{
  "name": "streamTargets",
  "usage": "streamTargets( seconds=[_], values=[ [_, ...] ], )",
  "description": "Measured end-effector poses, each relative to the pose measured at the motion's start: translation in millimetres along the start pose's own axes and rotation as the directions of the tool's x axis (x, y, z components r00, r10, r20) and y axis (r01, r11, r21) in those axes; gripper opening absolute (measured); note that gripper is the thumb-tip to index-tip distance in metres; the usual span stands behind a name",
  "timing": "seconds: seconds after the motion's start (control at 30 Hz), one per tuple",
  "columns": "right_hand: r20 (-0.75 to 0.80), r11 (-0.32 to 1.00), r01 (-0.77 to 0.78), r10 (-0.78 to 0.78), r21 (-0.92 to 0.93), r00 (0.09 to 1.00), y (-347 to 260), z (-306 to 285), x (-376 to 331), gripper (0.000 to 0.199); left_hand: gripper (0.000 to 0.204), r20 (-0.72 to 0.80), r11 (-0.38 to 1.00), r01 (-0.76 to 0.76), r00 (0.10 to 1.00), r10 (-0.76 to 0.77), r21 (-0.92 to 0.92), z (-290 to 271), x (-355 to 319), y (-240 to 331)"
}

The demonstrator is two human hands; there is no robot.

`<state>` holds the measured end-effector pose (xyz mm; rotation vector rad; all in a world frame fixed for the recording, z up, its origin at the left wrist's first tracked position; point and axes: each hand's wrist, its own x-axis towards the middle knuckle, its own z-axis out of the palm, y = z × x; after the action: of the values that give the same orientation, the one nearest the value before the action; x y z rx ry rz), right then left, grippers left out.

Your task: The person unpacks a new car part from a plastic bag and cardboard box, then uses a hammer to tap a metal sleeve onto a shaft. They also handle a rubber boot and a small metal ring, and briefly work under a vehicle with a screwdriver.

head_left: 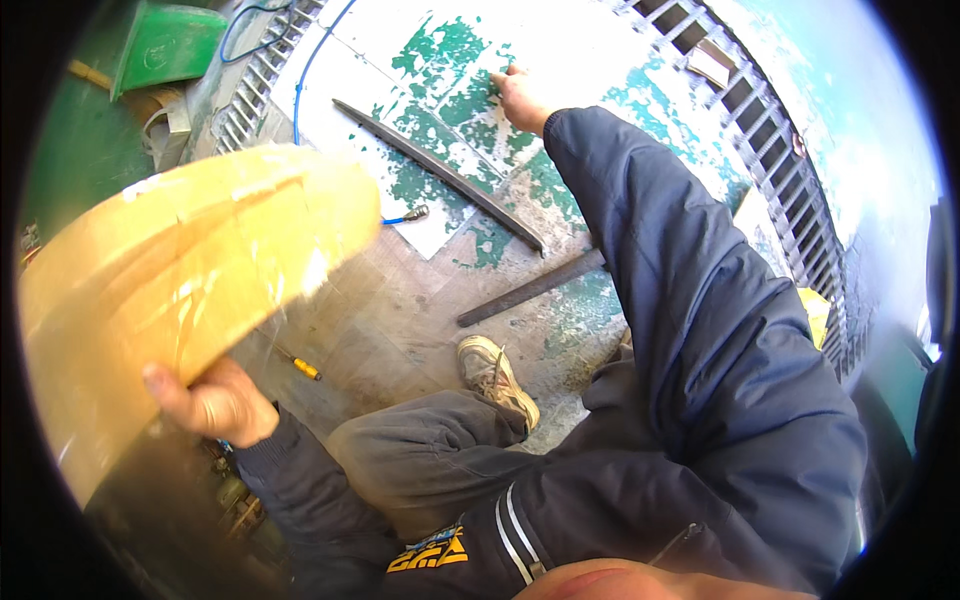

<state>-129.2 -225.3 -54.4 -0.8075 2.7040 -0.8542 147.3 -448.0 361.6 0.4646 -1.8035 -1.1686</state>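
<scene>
My left hand grips the lower edge of a large yellow-tan panel, its thumb laid over the near face. The panel looks glossy and creased, with a rounded far end; its exact kind is unclear. My right arm stretches far forward, and my right hand is over the floor with its green, worn paint. A finger and the thumb stick out apart there, with nothing visible between them. Left of that hand, a long dark metal bar lies slantwise on the floor. A second dark bar runs partly under my right sleeve.
A blue hose with a metal fitting crosses the floor behind the panel. Floor gratings run along the right and upper left. A green bin stands at the far left. A yellow-handled tool lies near my shoe.
</scene>
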Motion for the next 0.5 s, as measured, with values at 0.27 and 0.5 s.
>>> streamTargets(
  seconds=[0.27,0.5],
  values=[
    [-0.078,1.0,-0.005,0.007,0.022,0.997,13.7,-0.5,-18.6,0.012,0.093,0.046,0.994,0.042,0.998,-0.037,-0.103,24.3,1.5,10.1],
    [-0.001,0.837,-0.28,0.318,0.47,0.948,47.2,-81.9,-58.0,0.026,0.092,0.127,0.881,0.364,0.932,-0.341,-0.303,59.8,26.1,-49.4]
  ],
)
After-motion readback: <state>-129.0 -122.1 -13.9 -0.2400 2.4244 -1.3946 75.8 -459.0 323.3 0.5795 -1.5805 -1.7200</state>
